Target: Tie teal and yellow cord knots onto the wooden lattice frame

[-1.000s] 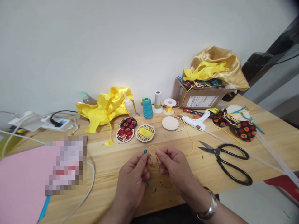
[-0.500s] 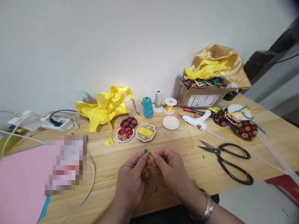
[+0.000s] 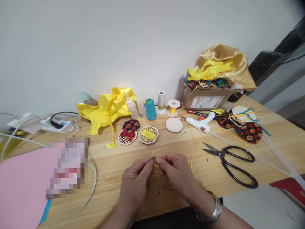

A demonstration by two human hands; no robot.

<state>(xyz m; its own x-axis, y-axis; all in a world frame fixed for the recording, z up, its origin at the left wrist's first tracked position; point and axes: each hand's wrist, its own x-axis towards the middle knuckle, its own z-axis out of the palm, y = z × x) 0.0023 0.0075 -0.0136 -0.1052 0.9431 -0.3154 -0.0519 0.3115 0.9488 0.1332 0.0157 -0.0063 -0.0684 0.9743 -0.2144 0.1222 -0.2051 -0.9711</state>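
Note:
My left hand [image 3: 137, 179] and my right hand [image 3: 175, 173] meet over the front middle of the wooden table [image 3: 111, 165], both pinched on a thin yellow cord [image 3: 154, 155]. A small loop of that cord stands up just above my fingertips. A blue strip shows between the left fingers and pokes out below them. The cord runs on to the right, curving across the table [image 3: 195, 149] toward a yellow spool [image 3: 173, 108]. A silver bracelet is on my right wrist.
Black scissors [image 3: 232, 163] lie to the right, a white glue gun [image 3: 199, 123] behind them. Round patterned discs [image 3: 128, 131] and a yellow framed piece [image 3: 148, 135] sit ahead, with thread spools [image 3: 150, 109], yellow satin [image 3: 107, 109], a cardboard box [image 3: 207, 98] and pink paper [image 3: 22, 187] at left.
The yellow loop has shrunk from a wide ring to a small one, and my two hands have drawn together until the fingertips touch.

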